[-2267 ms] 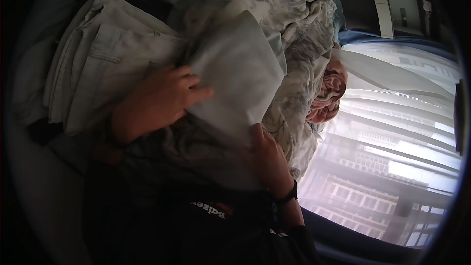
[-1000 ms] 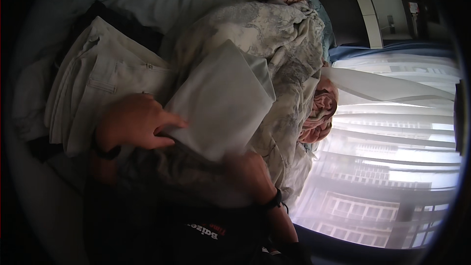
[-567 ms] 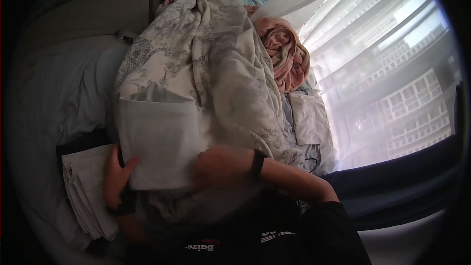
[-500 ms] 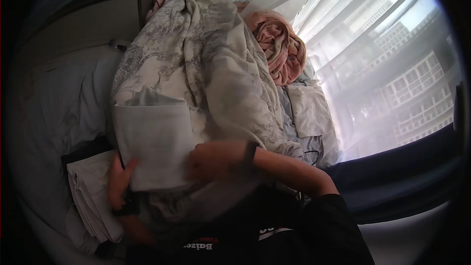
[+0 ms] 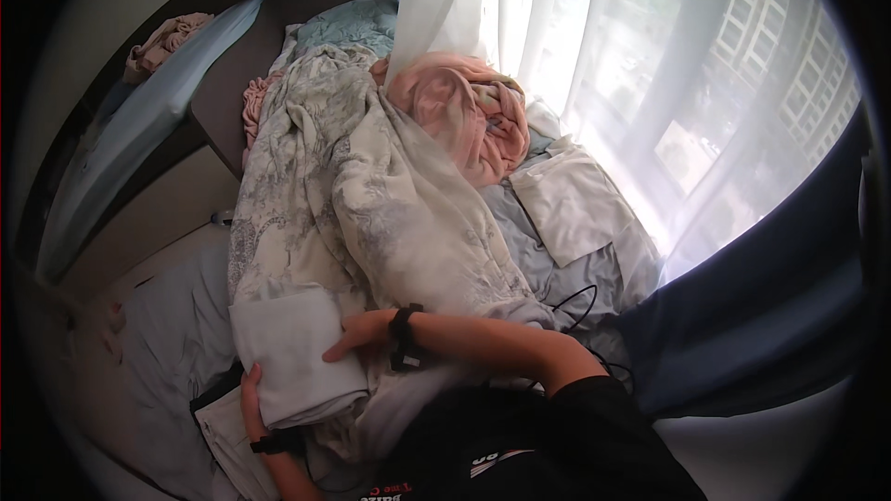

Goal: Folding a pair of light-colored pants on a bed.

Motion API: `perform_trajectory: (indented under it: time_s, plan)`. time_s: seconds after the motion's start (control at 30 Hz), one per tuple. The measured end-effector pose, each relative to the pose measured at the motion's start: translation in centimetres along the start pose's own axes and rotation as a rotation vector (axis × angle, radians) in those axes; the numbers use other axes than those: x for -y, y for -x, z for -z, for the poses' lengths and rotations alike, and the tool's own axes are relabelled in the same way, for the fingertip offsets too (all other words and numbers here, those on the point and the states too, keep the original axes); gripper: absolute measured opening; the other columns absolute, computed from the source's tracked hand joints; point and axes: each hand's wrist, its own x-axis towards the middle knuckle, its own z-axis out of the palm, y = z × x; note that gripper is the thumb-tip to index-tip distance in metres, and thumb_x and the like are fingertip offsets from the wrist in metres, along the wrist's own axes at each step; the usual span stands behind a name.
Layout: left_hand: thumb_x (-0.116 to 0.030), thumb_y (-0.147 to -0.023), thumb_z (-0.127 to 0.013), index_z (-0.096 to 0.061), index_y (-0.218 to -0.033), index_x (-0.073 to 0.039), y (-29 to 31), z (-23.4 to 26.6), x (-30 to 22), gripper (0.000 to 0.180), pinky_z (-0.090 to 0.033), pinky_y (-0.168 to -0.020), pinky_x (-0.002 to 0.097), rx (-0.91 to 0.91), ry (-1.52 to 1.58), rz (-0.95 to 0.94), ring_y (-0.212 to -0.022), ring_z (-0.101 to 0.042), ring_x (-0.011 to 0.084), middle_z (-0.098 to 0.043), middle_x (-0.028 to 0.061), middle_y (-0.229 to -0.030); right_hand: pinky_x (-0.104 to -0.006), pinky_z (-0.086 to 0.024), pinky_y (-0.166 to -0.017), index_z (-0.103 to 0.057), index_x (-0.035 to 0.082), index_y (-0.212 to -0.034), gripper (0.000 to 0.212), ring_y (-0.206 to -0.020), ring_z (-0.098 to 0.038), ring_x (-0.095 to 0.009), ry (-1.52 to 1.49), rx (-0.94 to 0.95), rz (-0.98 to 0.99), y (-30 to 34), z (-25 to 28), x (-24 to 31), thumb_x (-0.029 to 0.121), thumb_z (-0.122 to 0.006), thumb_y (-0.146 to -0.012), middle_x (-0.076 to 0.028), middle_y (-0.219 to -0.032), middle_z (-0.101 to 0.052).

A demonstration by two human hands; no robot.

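A folded white garment (image 5: 295, 348) lies on the near end of a patterned blanket, its layers showing along the lower edge. My left hand (image 5: 251, 401) holds its left side, thumb at the edge and the other fingers mostly hidden. On the opposite side my right hand (image 5: 364, 330) grips the upper right edge, with the thumb resting on top of the cloth and the remaining fingers partly out of sight. Both wrists carry dark bands. Just left of my left forearm is a folded pale garment (image 5: 223, 436) with dark cloth under it.
The rumpled patterned blanket (image 5: 390, 195) stretches away from me. A pink bundled blanket (image 5: 459, 116) and a flat cream cloth (image 5: 575, 204) lie to its right. A black cable (image 5: 580, 311) loops nearby. Sheer curtains (image 5: 640, 102) and a dark blue curtain (image 5: 752, 315) hang right.
My view has swung, showing more of the far wall. The garment's loose top edge now lies flatter. My right hand has shifted from its lower right side to its upper right edge.
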Motion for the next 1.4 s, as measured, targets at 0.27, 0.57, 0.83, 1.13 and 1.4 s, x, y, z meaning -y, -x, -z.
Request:
perform_trajectory:
  time_s: [0.27, 0.57, 0.83, 1.13, 1.4]
  plan:
    - [-0.038, -0.101, -0.069, -0.042, -0.149, 0.004, 3.9, -14.9, -11.4, 0.069, -0.056, -0.098, 0.0387, 0.012, -0.181, -0.42, -0.114, -0.067, 0.027, -0.062, 0.0174, -0.136, -0.032, -0.048, -0.085, -0.043, 0.014, -0.154, 0.075, -0.115, -0.057, -0.019, -0.164, -0.094, 0.376, 10.6, 3.5, 5.0, 0.046, -0.076, -0.095, -0.007, -0.137, -0.061]
    - [0.007, -0.071, -0.083, -0.074, -0.109, -0.011, -3.4, -45.6, -14.9, 0.043, -0.052, -0.097, 0.0393, 0.863, -0.757, -1.206, -0.113, -0.07, 0.023, -0.078, 0.0062, -0.115, -0.0326, -0.052, -0.106, -0.046, -0.001, -0.152, 0.059, -0.127, -0.06, -0.021, -0.068, -0.941, 0.903, 35.1, 19.6, -1.2, 0.017, -0.069, -0.101, -0.012, -0.139, -0.062]
    - [0.003, -0.082, -0.067, -0.072, -0.095, -0.011, -15.1, -62.9, 1.6, 0.02, -0.051, -0.099, 0.0431, 1.112, -0.873, -1.657, -0.111, -0.069, 0.0262, -0.075, 0.003, -0.11, -0.04, -0.046, -0.115, -0.067, -0.007, -0.13, 0.039, -0.137, -0.055, -0.024, -0.662, -0.932, 1.114, 45.2, 27.2, -18.0, 0.019, -0.051, -0.106, -0.015, -0.162, -0.045]
    - [0.001, -0.081, -0.06, -0.063, -0.094, -0.005, -17.1, -61.5, 15.2, 0.015, -0.052, -0.088, 0.0434, 1.145, -1.044, -1.165, -0.112, -0.057, 0.0323, -0.061, 0.0088, -0.11, -0.0372, -0.046, -0.11, -0.058, -0.002, -0.142, 0.066, -0.13, -0.06, -0.028, -0.158, -1.728, 0.262, 39.7, 27.0, -24.1, 0.033, -0.079, -0.09, -0.018, -0.135, -0.066]
    - [0.003, -0.069, -0.061, -0.063, -0.097, -0.005, -16.9, -61.3, 14.7, 0.029, -0.051, -0.097, 0.0429, 1.166, -1.029, -1.057, -0.121, -0.054, 0.0377, -0.06, 0.0129, -0.114, -0.0362, -0.057, -0.09, -0.064, -0.008, -0.129, 0.063, -0.099, -0.072, -0.025, -0.354, -1.492, 0.213, 41.5, 28.5, -18.5, 0.027, -0.083, -0.08, -0.019, -0.11, -0.075]
